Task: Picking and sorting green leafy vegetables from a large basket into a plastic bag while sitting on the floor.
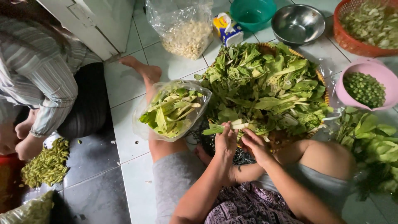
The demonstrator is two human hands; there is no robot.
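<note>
I sit on a tiled floor with my legs out. My left hand (pixel 226 140) and my right hand (pixel 253 143) are close together, both gripping a pale green leafy stalk (pixel 232 125) just in front of a woven basket (pixel 321 83). The basket is heaped with green leafy vegetables (pixel 269 89). A clear plastic bag of cut greens (pixel 172 110) rests on my left leg, to the left of my hands.
A person in a striped shirt (pixel 39 70) sits at left by a pile of green pods (pixel 47 164). Farther back stand a bag of pale kernels (pixel 186 35), a teal bowl (pixel 253 13), a steel bowl (pixel 298 23), a red basket (pixel 365 27) and a pink colander (pixel 367 85).
</note>
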